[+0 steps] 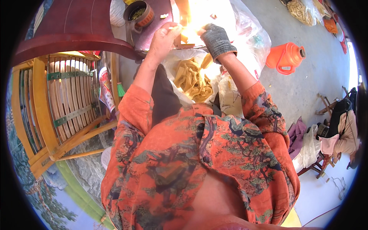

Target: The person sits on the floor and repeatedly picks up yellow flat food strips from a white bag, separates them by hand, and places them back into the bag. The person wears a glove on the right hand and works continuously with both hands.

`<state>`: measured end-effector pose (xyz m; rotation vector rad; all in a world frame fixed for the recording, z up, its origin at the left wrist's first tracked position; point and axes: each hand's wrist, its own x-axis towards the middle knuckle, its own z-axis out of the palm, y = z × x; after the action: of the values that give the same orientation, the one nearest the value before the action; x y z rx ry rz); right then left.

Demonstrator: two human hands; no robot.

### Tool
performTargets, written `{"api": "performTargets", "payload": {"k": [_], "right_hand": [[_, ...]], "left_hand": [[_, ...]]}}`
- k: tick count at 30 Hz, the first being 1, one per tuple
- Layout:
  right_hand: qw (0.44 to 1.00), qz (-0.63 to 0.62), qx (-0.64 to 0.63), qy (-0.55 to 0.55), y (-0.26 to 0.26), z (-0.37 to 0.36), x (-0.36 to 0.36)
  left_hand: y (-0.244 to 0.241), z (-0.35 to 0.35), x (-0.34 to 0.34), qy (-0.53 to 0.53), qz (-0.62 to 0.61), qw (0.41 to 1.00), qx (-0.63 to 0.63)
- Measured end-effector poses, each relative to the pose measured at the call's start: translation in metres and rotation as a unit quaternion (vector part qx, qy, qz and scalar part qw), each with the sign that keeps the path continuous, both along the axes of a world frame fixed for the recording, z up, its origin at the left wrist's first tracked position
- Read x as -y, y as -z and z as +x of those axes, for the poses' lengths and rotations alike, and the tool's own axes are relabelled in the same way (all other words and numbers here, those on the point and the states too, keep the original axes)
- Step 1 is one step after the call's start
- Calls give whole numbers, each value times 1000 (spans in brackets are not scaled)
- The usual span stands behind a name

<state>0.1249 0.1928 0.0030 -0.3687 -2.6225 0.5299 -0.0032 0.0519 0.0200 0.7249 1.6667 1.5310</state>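
My bare left hand [164, 38] pinches a small pale piece [176, 27] between thumb and forefinger. A grey knitted fingerless glove [216, 38] covers my right hand [203, 31]. Its fingertips point toward the left hand, and glare hides whether they grip anything. Both hands are over the near edge of a brightly sunlit work surface [224, 17]. Below them, between my knees, a white plastic bag [172, 67] stands open around a heap of tan, ribbon-like strips [194, 79]. What the strips are made of is unclear.
A brown mug with leaves in liquid [139, 14] stands left of my hands. On the floor at right is an orange vacuum flask [286, 58], near a clear plastic bag [253, 31]. A slatted wooden chair [69, 95] is at left. Clothes [342, 129] lie piled at far right.
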Motion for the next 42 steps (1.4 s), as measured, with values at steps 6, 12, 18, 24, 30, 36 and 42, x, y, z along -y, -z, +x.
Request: {"api": "performTargets", "payload": {"k": [6,12,18,24,30,36,42], "right_hand": [[990,134,32,19,-12,-15,-5],[924,106,367,-29,16,-24,-4],[972,-165,22,164,-14,20,38],[981,-99,-141,-94,-43,45,99],[872,-478,-74,-69,-30,51,112],[914,-380,-139,5,-52,42,102],[864,-479,-152,20,-36,35,93]], "left_hand": [[-6,-11,-13,-32,-72,994,-76],[51,-23,-12,-21,-194,936,-294],[24,18,36,-29,-125,946,-299],[13,84,59,37,94,920,380],[1,70,62,21,66,907,414],[-16,85,54,41,1,946,322],[-25,73,60,19,-91,920,-381]]}}
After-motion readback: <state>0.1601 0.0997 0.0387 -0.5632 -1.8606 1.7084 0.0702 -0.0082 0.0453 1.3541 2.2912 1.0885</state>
